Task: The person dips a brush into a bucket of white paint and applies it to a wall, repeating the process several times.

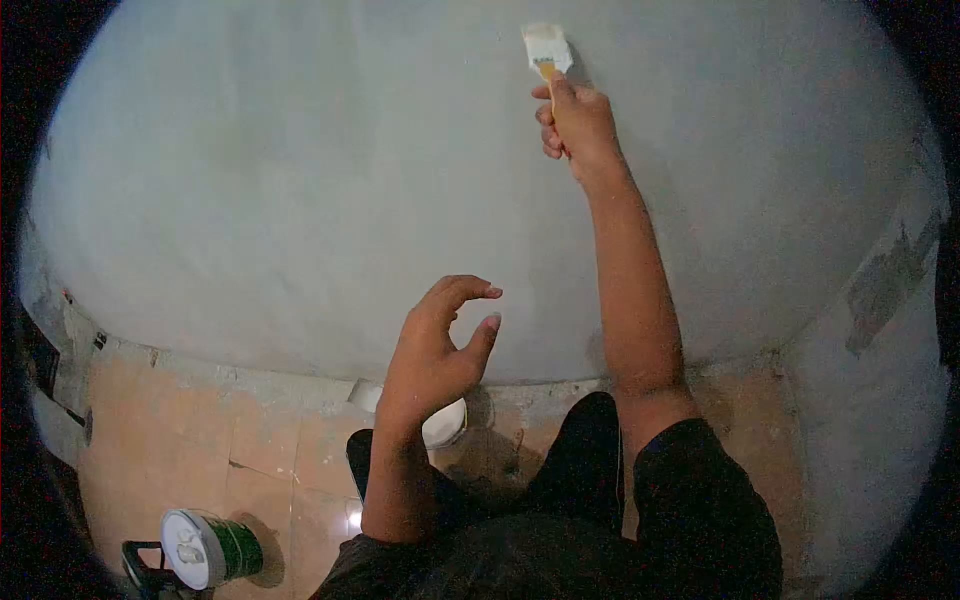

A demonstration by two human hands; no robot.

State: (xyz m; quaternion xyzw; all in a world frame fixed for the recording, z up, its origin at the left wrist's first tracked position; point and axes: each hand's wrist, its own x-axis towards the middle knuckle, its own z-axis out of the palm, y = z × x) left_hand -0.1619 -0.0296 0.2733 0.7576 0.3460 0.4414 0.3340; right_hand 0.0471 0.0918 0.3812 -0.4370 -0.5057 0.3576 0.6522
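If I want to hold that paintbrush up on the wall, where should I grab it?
Probably by its yellow handle, coming up from below. The paintbrush points up with its white, painty bristles against the wall, so only the handle end is clean. The right hand holds it just there.

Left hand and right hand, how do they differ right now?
The right hand grips a paintbrush against the wall; the left hand holds nothing. The right hand is raised high; the left hand hangs lower, fingers loosely curled. Both are bare.
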